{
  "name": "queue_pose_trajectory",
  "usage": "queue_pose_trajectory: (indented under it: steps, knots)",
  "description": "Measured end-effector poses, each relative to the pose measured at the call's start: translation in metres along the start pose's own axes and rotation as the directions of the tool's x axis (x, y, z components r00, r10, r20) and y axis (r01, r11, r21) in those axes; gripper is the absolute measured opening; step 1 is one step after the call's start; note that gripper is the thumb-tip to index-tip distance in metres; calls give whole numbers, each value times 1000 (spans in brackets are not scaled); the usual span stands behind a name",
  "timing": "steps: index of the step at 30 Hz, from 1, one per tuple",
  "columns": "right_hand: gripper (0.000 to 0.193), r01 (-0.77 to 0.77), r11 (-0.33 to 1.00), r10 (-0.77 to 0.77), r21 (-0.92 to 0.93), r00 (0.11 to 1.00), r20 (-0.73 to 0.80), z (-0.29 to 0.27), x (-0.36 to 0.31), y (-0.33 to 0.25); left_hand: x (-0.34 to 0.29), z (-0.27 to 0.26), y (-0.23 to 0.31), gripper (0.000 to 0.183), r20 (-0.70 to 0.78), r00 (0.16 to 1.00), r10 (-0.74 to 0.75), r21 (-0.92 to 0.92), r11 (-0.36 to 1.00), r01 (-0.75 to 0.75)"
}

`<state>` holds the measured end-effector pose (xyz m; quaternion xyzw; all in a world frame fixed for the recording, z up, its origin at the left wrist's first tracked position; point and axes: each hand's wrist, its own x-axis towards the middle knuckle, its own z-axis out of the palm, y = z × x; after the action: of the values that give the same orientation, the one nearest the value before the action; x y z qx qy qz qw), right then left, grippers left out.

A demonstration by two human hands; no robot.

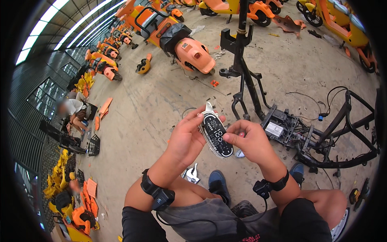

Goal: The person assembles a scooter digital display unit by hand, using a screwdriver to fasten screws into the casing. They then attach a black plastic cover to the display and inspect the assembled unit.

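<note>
Held over the floor in front of me is a scooter dashboard display (pixel 218 135), an oval black face in a pale frame with a tab at its top. My left hand (pixel 186 139) grips its left side, thumb on the upper edge. From the right, my right hand (pixel 252 141) has its thumb against the face's right edge, with the other fingers curled; a small reddish spot shows between them, too small to name. The black scooter frame (pixel 250 86) stands beyond, with an exposed black component box (pixel 276 129) low on it, near my right hand.
Orange scooters stand behind, the nearest one (pixel 193 54) ahead of me. A yellow-orange helmet-like shell (pixel 143 66) lies left of it. At far left a person (pixel 75 109) bends beside a black basket (pixel 94 145). Yellow and orange parts (pixel 89 197) are heaped there. Metal tools (pixel 192 174) lie near my foot.
</note>
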<state>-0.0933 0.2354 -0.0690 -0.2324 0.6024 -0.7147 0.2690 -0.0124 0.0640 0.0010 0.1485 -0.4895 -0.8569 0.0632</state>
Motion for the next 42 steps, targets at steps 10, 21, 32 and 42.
queue_pose_trajectory:
  steps: [10,21,32,42]
  knots:
    - [21,-24,1000,23,-9,999,-30,1,-3,-8,-1,2,1,43,26,1000,8,-31,1000,-7]
    - [22,-22,995,19,-94,999,-40,0,-3,-7,-1,2,-1,43,13,1000,11,-29,1000,-10]
    - [21,-8,995,2,-100,998,-64,3,-4,-6,-1,4,-3,42,8,1000,2,-12,1000,-2]
    - [23,39,990,-51,-135,995,-89,7,-6,-5,1,2,-3,42,7,1000,3,-4,1000,-3]
